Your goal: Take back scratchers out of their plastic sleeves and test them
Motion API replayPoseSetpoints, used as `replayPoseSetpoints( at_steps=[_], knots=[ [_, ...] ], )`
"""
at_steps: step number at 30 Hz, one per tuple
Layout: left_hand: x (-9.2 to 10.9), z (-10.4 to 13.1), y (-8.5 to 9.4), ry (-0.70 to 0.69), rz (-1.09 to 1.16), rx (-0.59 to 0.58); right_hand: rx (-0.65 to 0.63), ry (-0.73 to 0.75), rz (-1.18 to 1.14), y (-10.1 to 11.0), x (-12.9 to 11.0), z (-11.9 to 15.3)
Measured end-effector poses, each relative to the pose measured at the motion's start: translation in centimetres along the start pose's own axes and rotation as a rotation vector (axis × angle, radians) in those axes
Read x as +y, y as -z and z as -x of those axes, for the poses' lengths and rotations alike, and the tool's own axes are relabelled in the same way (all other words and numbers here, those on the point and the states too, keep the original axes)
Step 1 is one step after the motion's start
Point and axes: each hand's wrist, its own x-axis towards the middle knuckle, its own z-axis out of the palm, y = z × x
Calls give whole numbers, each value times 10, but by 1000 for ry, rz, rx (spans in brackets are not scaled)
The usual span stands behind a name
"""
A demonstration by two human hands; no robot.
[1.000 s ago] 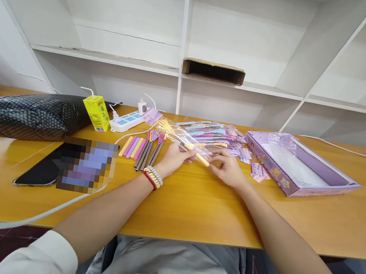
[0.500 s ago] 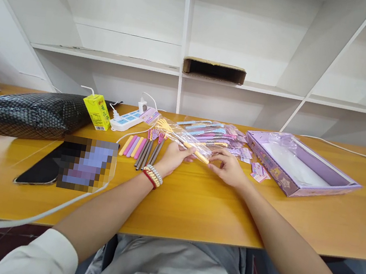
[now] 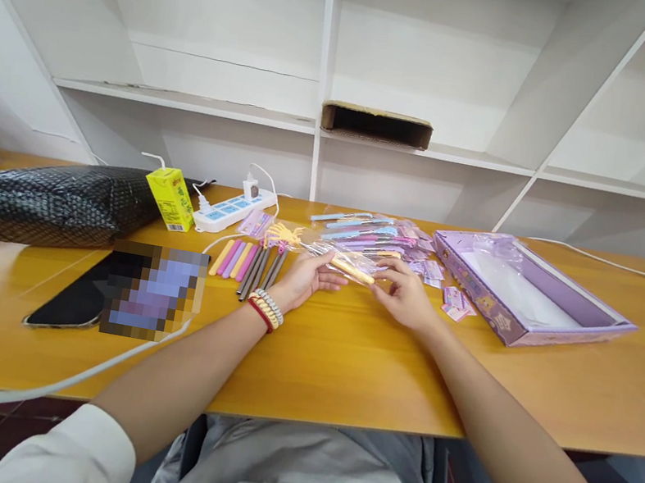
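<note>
A yellow back scratcher with a hand-shaped head [image 3: 285, 233] and a pale yellow handle [image 3: 353, 270] lies in a clear plastic sleeve between my hands. My left hand [image 3: 304, 278] holds the sleeve near its middle, thumb on top and fingers reaching beneath. At the handle end, my right hand [image 3: 404, 293] pinches the sleeve, fingers curled. Left of my left hand are loose metal rods [image 3: 254, 273], with purple and pink scratcher heads partly hidden behind the yellow one, and several coloured handles [image 3: 230, 259]. Just behind my hands is a pile of bagged scratchers [image 3: 367, 231].
A purple display box [image 3: 516, 330] stands at the right, with small printed cards [image 3: 458, 304] beside it. Leftward are a power strip [image 3: 231, 213], a yellow drink carton [image 3: 171, 200], a black wrapped parcel [image 3: 49, 197] and a phone [image 3: 73, 289]. A white cable [image 3: 107, 366] crosses the table.
The bagged back scratcher has dropped slightly and lies flatter. My left fingers have stretched out further under it, while my right hand stays at the handle end.
</note>
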Motion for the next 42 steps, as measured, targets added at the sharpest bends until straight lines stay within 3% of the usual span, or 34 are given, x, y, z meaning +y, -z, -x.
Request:
replayPoseSetpoints(
  at_steps=[9, 17, 20, 30, 35, 42],
  knots=[
    [1, 1, -2, -20, -35, -26, 44, 19, -17, 1, 0, -1],
    [8, -5, 6, -172, 52, 159, 56, 33, 21, 14, 3, -4],
    [12, -6, 10, -170, 89, 199, 42, 21, 41, 17, 4, -3],
    [9, -2, 3, -84, 119, 83, 2, 26, 46, 8, 9, -3],
    [14, -5, 8, -129, 126, 189, 58, -36, 39, 11, 11, -4],
    [15, -7, 8, -200, 164, 227, 72, -165, -8, 13, 14, -5]
  ],
)
